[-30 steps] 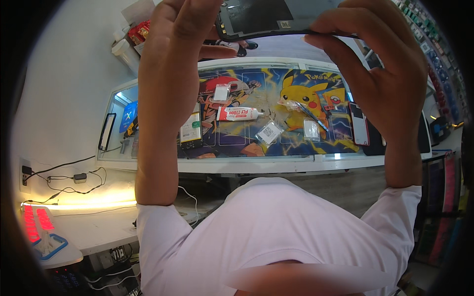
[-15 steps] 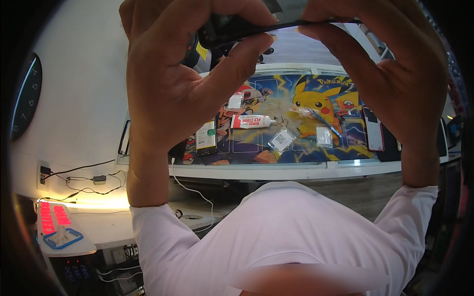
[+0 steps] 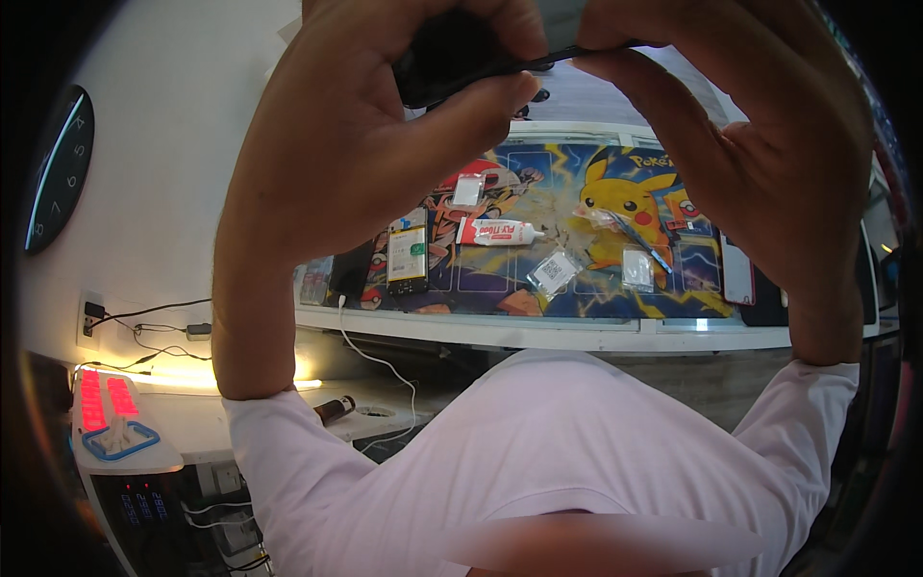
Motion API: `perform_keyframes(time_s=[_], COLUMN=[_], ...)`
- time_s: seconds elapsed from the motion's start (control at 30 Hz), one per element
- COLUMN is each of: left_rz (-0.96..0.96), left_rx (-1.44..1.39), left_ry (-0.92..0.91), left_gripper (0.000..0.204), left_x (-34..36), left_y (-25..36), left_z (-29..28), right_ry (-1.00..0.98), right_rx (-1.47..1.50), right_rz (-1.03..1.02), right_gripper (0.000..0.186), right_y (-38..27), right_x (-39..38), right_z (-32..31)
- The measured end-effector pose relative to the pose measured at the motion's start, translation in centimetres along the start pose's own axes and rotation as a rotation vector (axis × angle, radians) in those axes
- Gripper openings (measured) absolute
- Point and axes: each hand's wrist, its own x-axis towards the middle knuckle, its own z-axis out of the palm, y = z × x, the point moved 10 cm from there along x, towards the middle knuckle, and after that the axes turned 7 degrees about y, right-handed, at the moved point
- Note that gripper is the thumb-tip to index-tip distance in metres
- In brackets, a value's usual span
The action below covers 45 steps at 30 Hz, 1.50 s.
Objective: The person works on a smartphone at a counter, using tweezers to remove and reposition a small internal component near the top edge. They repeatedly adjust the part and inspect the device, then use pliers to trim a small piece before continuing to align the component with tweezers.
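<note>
High in front of me, my left hand (image 3: 356, 154) and my right hand (image 3: 769, 144) hold a thin black phone screen (image 3: 447, 62) by its two ends. It is tilted nearly edge-on, and the top of the picture cuts part of it off. Each hand pinches it between thumb and fingers. Below, on a colourful cartoon mat (image 3: 519, 163), lie a white and red glue tube (image 3: 495, 232) and an opened phone (image 3: 408, 258) with its battery showing. Beside them are small clear packets (image 3: 554, 273) and a slim blue tool (image 3: 642, 242).
A phone with a red edge (image 3: 738, 273) lies at the mat's right end, a dark flat device (image 3: 348, 279) at its left. A white cable (image 3: 375, 363) hangs over the counter's front edge (image 3: 538, 337). At left stand a lit side shelf (image 3: 202, 438) and a wall socket (image 3: 91, 317).
My left hand has turned and its forearm has swung slightly outward to the left. The phone screen has tilted a little with it. My right hand has barely moved.
</note>
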Motion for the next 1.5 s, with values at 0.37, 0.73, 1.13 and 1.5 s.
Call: perform_keyframes(time_s=[0.37,0.73,1.13,1.5], left_rz=[-0.030,-0.012,-0.094,0.129], left_rx=[-0.074,-0.028,-0.156,0.097], left_ry=[0.058,0.090,0.096,0.061], left_gripper=[0.022,0.019,0.018,0.018], left_x=[-0.5,-0.8,-1.1,-0.8], left_y=[-0.2,0.3,-1.1,0.9], left_z=[-0.5,-0.3,0.1,0.3], right_ry=[0.003,0.002,-0.006,-0.014], right_rx=[0.022,0.028,0.027,0.026], right_rz=[-0.007,-0.008,-0.002,-0.002], right_gripper=[0.022,0.023,0.025,0.027], right_y=[-0.2,-0.5,-0.5,-0.3], right_x=[0.0,-0.2,-0.3,-0.3], right_z=[-0.2,-0.4,-0.3,0.0])
